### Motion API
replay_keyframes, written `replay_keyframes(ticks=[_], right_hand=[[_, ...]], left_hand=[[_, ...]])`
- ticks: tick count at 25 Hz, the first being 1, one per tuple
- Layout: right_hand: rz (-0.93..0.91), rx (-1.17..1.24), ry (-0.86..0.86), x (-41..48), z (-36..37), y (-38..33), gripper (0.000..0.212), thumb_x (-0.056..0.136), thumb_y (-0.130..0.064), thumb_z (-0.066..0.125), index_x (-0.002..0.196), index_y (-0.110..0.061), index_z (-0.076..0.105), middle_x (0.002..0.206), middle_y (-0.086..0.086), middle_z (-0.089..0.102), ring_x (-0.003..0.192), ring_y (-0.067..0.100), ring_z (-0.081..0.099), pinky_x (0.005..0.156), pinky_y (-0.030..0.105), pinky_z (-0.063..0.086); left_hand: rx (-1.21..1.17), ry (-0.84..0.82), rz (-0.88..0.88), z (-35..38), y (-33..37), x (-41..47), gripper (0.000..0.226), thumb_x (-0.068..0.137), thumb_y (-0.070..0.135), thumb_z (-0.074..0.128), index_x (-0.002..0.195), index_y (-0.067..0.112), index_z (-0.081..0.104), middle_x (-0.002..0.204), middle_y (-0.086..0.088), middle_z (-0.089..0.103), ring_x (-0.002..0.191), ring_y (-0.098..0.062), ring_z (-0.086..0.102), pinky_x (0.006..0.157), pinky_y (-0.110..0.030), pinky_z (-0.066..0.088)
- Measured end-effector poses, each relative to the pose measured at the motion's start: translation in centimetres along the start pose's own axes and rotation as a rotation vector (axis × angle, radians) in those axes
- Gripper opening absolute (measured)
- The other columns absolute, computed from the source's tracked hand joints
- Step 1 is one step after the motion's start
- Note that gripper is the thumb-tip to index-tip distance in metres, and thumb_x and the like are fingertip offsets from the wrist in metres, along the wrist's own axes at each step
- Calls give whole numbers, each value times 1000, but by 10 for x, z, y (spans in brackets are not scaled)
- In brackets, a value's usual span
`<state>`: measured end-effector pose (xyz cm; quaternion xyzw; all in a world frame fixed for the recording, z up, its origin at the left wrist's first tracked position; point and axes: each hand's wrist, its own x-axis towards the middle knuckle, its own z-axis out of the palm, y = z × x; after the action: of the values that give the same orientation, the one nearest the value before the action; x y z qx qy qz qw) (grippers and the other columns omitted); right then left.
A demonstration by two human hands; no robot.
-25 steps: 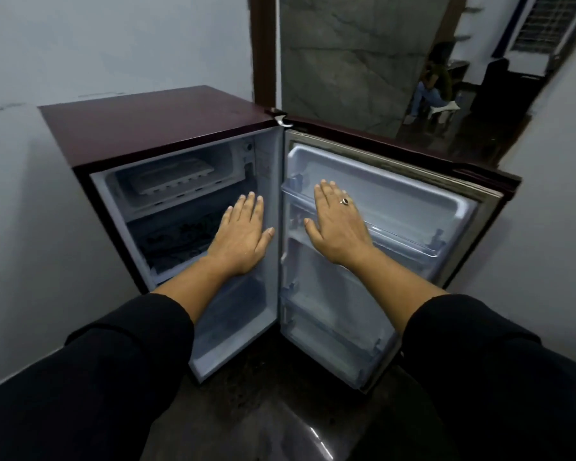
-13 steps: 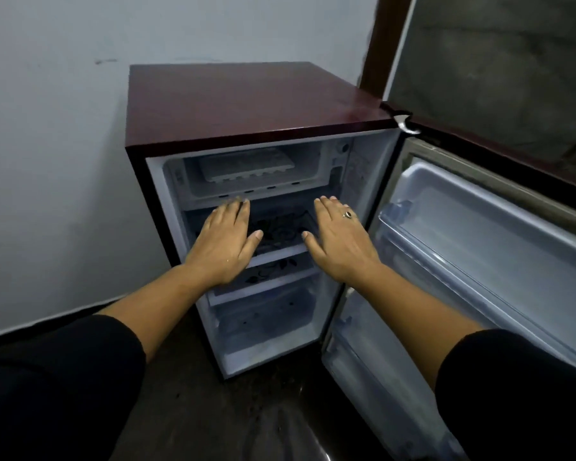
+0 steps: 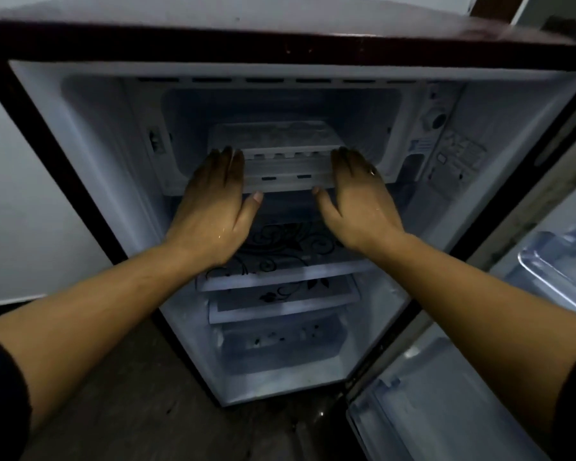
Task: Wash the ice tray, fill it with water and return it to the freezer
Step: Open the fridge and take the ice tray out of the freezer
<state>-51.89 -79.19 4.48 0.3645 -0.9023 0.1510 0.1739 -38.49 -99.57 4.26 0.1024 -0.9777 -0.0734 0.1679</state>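
Note:
The white ice tray [image 3: 276, 136] lies in the freezer compartment [image 3: 193, 128] at the top of the open small fridge. My left hand [image 3: 213, 207] reaches in at the tray's left end with straight fingers, its tips by the tray's front left corner. My right hand [image 3: 356, 201], with a ring on one finger, mirrors it at the front right corner. Both thumbs sit just under the white front lip [image 3: 286, 178] below the tray. Neither hand is curled round anything. Whether the fingertips touch the tray is unclear.
Below the freezer are two glass shelves with a black flower pattern [image 3: 280, 247] and a lower drawer [image 3: 280, 347]. The fridge door [image 3: 479, 394] stands open at the right with clear door bins. A white wall is on the left and a dark floor below.
I have moved much closer to the fridge. Both hands have gone from hovering in front of the shelves up and into the freezer opening, to either end of the ice tray.

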Motion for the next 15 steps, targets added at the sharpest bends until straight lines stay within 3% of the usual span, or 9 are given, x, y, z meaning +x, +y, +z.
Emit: replay_keyframes(ticks=[6,10,15], right_hand=[[36,55,-15,26,20,15,79,107,-56,34,160,2,23,166,22,26,153,36,25,127,43,18],[147,61,-113,47,22,23,86,105,-65,29,164,-5,9,171,18,12,156,32,17,129,41,11],[199,180,-141,60,23,15,86,104,-67,28,162,-5,19,163,17,33,146,33,36,124,39,22]], left_hand=[[-25,2,-128,12,-20,31,80,106,56,15,165,4,5,173,-17,6,160,-32,8,131,-43,9],[-64,-7,-222,12,-19,51,73,111,51,21,165,4,8,173,-19,9,159,-33,14,130,-39,11],[-241,-6,-339,11,-17,69,75,109,57,18,161,4,26,166,-21,29,149,-36,35,124,-45,30]])
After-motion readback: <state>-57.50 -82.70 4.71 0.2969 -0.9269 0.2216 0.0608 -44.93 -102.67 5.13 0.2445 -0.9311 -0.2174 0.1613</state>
